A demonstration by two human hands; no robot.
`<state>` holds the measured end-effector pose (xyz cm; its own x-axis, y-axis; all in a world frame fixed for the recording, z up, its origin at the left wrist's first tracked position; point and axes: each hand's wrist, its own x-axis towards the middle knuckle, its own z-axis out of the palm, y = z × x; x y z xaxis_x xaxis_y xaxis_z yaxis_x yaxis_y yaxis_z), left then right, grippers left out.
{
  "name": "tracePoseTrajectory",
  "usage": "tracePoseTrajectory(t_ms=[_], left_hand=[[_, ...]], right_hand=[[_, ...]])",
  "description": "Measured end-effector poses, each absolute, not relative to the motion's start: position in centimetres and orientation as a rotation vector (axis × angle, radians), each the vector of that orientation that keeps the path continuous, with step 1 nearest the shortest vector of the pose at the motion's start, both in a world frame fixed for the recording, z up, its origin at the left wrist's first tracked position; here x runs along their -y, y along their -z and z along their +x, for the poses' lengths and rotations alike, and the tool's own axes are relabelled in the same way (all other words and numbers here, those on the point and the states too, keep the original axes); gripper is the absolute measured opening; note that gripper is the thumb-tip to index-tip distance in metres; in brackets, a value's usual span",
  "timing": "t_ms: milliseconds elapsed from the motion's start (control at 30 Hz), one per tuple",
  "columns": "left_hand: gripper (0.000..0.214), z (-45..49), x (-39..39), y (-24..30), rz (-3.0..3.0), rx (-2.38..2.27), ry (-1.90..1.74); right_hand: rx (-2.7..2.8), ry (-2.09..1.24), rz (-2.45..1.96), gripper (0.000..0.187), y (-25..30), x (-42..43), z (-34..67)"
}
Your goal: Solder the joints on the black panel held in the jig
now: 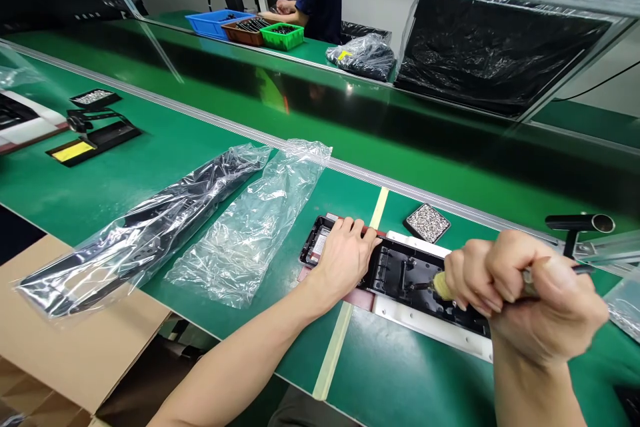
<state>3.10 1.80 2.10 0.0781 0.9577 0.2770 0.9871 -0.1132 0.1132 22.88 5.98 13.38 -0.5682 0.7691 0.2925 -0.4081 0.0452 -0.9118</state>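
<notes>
A long black plastic housing (400,273) lies in a white fixture (430,327) on the green bench. My left hand (345,257) rests flat on the housing's left end, fingers stretched out and pressing it down. My right hand (525,293) is closed round a soldering iron (443,285) with a yellowish collar, its tip down inside the housing near the middle. A small black tray of tiny metal bits (427,222) sits just behind the housing.
An empty clear bag (250,220) and a bagged black part (145,233) lie to the left, over a cardboard box (60,340). An iron stand (580,227) is at right, another stand with a yellow sponge (95,137) at far left. Across the belt, another person stands by coloured bins (250,28).
</notes>
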Motion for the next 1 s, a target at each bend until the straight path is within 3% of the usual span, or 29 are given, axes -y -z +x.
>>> tracePoseTrajectory(t_ms=[367,1000], left_hand=[[0.037,3.0,-1.6,-2.5,-2.233,2.046,0.431],[0.035,3.0,-1.3,-2.3,-2.221,2.018,0.473]], right_hand=[[1.258,-1.046,-0.602,0.041,-16.1,-6.6,19.9],[1.276,-1.230,-0.613,0.040,-14.0,-6.8,19.7]])
